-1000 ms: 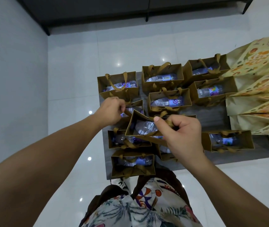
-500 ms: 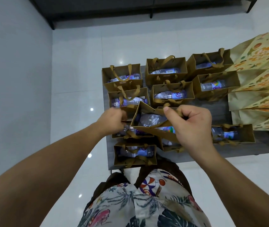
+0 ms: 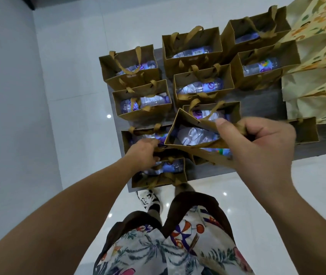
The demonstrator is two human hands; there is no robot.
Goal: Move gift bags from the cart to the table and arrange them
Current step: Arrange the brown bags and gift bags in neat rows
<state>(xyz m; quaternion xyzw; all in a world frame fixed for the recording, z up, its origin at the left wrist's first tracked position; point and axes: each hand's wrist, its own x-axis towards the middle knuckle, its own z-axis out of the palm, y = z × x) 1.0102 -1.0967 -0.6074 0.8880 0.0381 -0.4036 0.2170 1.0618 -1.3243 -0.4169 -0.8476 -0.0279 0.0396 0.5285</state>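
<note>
In the head view, centre frame, we are pinching the raised gift bag point(image 3: 195, 133) by its handles in our right hand point(image 3: 257, 147), clear of the rows, while our left hand point(image 3: 143, 153) is gripping another bag's handle below.

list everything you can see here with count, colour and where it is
gift bags: about ten, brown, standing in rows on the cart, one lifted
lifted bag: one, brown, held above the others
water bottles: one per bag, clear with purple labels
cart: one, grey top, under the bags
patterned bags: several, cream and orange, right edge
floor: white glossy tiles
left hand: at the lifted bag's near corner
right hand: fingers gripping the lifted bag
</note>
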